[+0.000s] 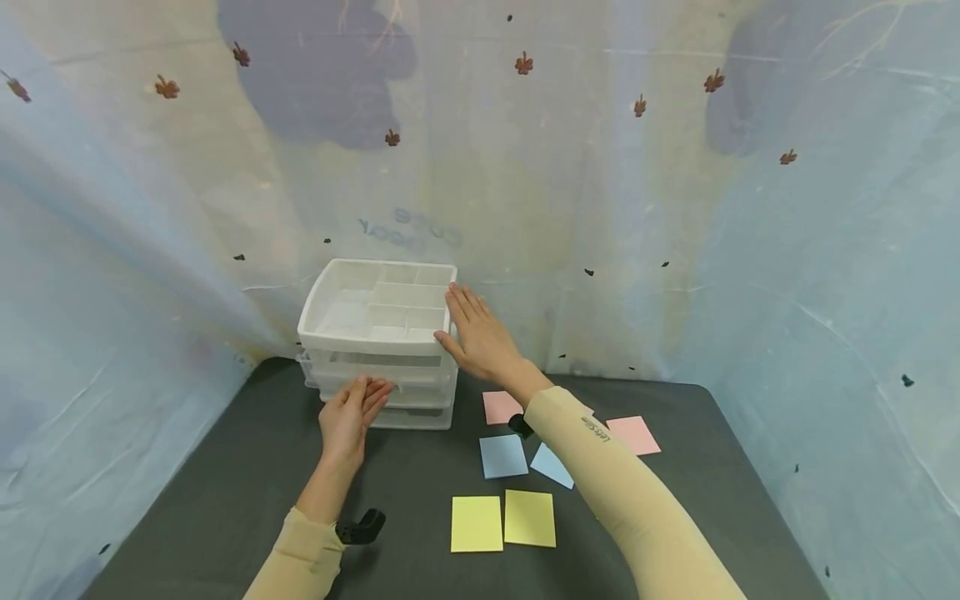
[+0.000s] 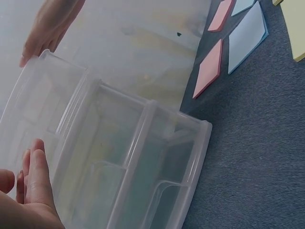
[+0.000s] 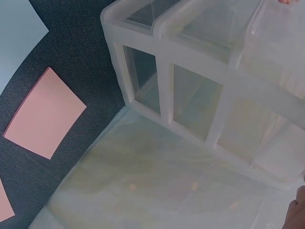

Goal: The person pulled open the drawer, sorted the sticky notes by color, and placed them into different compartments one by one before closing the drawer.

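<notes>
A white plastic drawer unit [image 1: 378, 342] with clear drawers and a divided tray on top stands at the back left of the table. My right hand [image 1: 480, 333] rests with straight fingers against the tray's right edge. In front of the drawers is my left hand [image 1: 351, 414], its fingers extended and fingertips close to a drawer front; whether they touch it I cannot tell. The left wrist view shows that left hand [image 2: 33, 191] before the upper clear drawer [image 2: 35, 100]. Only a bit of the right hand [image 3: 295, 210] shows in the right wrist view.
Right of the unit lie pads of square sticky notes: pink [image 1: 633, 435], blue [image 1: 503, 457] and yellow [image 1: 477, 524]. The right forearm partly covers some of them. A dark cloth covers the table [image 1: 405, 500]. A patterned curtain [image 1: 525, 208] hangs behind and at both sides.
</notes>
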A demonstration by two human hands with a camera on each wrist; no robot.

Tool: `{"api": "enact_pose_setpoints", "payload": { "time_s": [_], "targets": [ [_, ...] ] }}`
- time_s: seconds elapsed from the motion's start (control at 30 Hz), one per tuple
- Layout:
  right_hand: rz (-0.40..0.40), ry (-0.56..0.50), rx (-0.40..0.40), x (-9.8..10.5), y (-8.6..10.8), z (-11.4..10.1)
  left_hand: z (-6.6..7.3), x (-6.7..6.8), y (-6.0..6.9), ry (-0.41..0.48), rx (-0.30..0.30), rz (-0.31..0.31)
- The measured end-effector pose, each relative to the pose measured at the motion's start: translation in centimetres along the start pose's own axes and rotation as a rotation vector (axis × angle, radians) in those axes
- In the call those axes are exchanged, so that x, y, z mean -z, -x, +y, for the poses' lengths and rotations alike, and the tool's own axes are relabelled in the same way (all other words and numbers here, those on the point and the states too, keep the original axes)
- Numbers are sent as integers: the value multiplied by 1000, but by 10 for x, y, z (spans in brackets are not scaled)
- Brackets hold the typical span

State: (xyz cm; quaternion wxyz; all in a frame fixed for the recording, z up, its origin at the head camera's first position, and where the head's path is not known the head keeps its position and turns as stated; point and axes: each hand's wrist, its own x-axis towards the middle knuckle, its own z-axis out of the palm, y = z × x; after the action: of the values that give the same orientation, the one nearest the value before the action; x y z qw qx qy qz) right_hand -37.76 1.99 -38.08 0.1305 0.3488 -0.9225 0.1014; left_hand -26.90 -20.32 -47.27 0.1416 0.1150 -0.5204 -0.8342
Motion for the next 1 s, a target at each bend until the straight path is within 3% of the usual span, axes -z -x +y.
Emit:
{"api": "enact_pose_setpoints", "payload": {
  "time_s": [1.0],
  "targets": [
    [6,-26,-12,-2,1,-1,5,26,51,-26,-25,-27]
  ]
}}
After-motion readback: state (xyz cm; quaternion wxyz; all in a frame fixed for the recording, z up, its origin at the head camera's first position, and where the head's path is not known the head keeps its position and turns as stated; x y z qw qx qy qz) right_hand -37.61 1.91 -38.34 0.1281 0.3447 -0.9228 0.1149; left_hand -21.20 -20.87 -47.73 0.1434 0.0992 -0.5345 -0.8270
